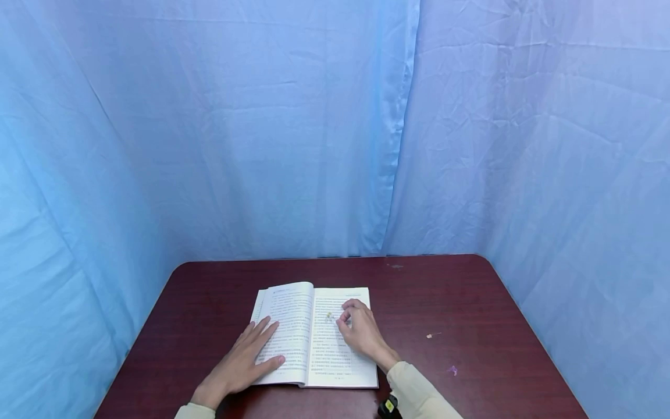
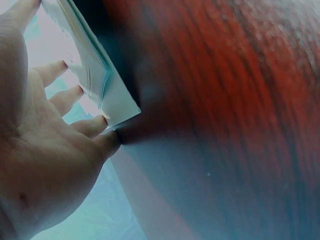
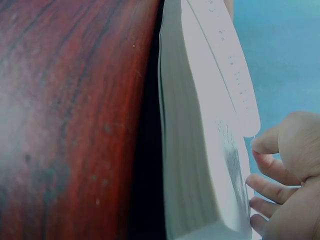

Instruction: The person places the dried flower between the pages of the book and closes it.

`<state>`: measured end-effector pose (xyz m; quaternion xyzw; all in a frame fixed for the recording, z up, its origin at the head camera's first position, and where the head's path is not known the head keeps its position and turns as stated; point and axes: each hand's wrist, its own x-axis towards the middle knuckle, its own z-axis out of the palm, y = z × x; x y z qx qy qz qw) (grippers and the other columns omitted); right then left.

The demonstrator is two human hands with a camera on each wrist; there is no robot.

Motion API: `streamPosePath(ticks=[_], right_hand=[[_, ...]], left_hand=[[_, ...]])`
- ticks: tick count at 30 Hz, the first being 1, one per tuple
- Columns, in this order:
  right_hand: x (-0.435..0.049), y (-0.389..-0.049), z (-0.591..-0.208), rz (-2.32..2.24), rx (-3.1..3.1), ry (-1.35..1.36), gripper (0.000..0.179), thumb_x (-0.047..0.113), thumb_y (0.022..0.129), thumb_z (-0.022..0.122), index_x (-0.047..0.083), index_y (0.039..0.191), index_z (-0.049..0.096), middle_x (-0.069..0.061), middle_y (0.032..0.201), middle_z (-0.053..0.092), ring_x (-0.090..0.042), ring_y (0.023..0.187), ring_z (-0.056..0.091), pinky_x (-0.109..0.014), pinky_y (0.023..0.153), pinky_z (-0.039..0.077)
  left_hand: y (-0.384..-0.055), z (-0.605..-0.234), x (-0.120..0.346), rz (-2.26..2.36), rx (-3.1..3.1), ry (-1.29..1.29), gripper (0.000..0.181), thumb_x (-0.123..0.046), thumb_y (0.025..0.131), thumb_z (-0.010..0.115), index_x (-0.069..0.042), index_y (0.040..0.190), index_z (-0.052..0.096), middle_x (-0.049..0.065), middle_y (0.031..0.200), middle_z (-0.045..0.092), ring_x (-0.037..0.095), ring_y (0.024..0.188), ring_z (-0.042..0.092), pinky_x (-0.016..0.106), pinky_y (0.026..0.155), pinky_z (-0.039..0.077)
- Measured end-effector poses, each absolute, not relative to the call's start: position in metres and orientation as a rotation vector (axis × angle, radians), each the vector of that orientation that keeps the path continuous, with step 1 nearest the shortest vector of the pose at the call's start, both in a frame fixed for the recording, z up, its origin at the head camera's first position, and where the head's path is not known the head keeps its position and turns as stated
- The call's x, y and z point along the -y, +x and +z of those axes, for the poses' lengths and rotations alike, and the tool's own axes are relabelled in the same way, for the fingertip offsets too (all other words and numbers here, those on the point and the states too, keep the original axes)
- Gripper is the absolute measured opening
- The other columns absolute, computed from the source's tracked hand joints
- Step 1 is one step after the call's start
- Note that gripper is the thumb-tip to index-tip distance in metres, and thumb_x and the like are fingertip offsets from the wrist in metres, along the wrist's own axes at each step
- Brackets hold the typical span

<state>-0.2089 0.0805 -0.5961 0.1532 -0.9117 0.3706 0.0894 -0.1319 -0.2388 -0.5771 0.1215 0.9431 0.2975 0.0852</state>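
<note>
An open book [image 1: 340, 361] lies on the table, its printed pages facing up. My left hand [image 1: 246, 355] rests spread on the left page, thumb pointing toward the spine; in the left wrist view its fingertips lie along the book's outer edge. Over the right page, my right hand [image 1: 361, 331] has thumb and forefinger tips together at the stem of a small white flower with a yellow centre [image 1: 329, 316]. The flower's head lies left of the fingertips, over the printed lines. In the right wrist view, the other fingers of that hand are bent close to the page.
On the dark red table [image 1: 445, 291], right of the book, lie a small pale yellowish flower with a thin stem [image 1: 430, 336] and a small purple flower [image 1: 453, 370]. A black device with a yellow mark [image 1: 388, 406] sits by the right sleeve. Blue curtains [image 1: 262, 145] surround the table.
</note>
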Motion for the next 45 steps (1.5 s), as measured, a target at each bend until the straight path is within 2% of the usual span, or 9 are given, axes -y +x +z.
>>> streamPosePath(ticks=[4,8,11,18,23,31,38,45], right_hand=[[-0.081,-0.216,-0.62,1.147,2.618,0.438,0.021,0.009,0.091,0.084,0.016,0.075,0.071,-0.01,0.123,0.077,-0.036,0.118,0.073,-0.053,0.108,0.057],[-0.079,-0.227,-0.648,1.14,2.546,0.412,0.024,0.012,0.086,0.087,0.023,0.072,0.071,-0.005,0.12,0.077,-0.032,0.115,0.073,-0.052,0.108,0.056],[-0.079,-0.228,-0.652,1.131,2.506,0.428,0.025,0.011,0.083,0.089,0.024,0.07,0.071,-0.005,0.117,0.077,-0.032,0.113,0.073,-0.055,0.107,0.055],[-0.079,-0.212,-0.62,1.079,2.563,0.522,0.012,0.012,0.09,0.086,0.014,0.082,0.077,-0.011,0.12,0.075,-0.034,0.117,0.069,-0.055,0.107,0.051],[-0.078,-0.205,-0.599,1.063,2.704,0.521,0.008,0.009,0.093,0.086,0.008,0.094,0.078,-0.012,0.126,0.075,-0.031,0.125,0.068,-0.056,0.112,0.05],[-0.084,-0.204,-0.595,1.09,2.778,0.563,0.016,0.012,0.095,0.086,0.006,0.106,0.076,-0.015,0.133,0.073,-0.036,0.135,0.065,-0.064,0.121,0.047],[-0.09,-0.205,-0.594,1.088,2.782,0.611,0.028,0.017,0.097,0.086,0.004,0.119,0.074,-0.012,0.138,0.07,-0.037,0.14,0.062,-0.065,0.122,0.046],[-0.098,-0.205,-0.595,1.034,2.802,0.661,0.043,0.023,0.098,0.085,0.002,0.133,0.071,-0.02,0.15,0.067,-0.048,0.157,0.051,-0.069,0.135,0.035]], left_hand=[[-0.132,-0.576,0.239,0.889,-2.815,0.369,0.088,-0.061,0.106,0.069,-0.014,0.176,0.042,0.019,0.187,0.031,0.057,0.173,0.023,0.075,0.14,0.02],[-0.131,-0.576,0.238,0.887,-2.815,0.365,0.088,-0.061,0.106,0.069,-0.014,0.176,0.042,0.019,0.187,0.032,0.056,0.173,0.023,0.075,0.14,0.02],[-0.131,-0.576,0.238,0.891,-2.814,0.361,0.088,-0.061,0.106,0.069,-0.014,0.176,0.042,0.019,0.187,0.032,0.056,0.173,0.023,0.074,0.141,0.019],[-0.13,-0.578,0.239,0.89,-2.822,0.366,0.088,-0.062,0.106,0.069,-0.015,0.176,0.042,0.019,0.186,0.032,0.056,0.173,0.023,0.075,0.14,0.02],[-0.13,-0.579,0.24,0.887,-2.828,0.375,0.088,-0.062,0.107,0.069,-0.015,0.176,0.042,0.019,0.186,0.032,0.056,0.173,0.023,0.076,0.14,0.021],[-0.13,-0.579,0.24,0.881,-2.826,0.366,0.088,-0.062,0.107,0.069,-0.015,0.176,0.042,0.019,0.186,0.032,0.057,0.173,0.023,0.076,0.139,0.021],[-0.13,-0.579,0.238,0.883,-2.826,0.357,0.088,-0.063,0.106,0.069,-0.016,0.176,0.042,0.018,0.186,0.032,0.057,0.173,0.023,0.077,0.139,0.021],[-0.13,-0.579,0.238,0.878,-2.83,0.368,0.088,-0.062,0.106,0.069,-0.015,0.176,0.042,0.019,0.186,0.032,0.057,0.172,0.024,0.077,0.139,0.022]])
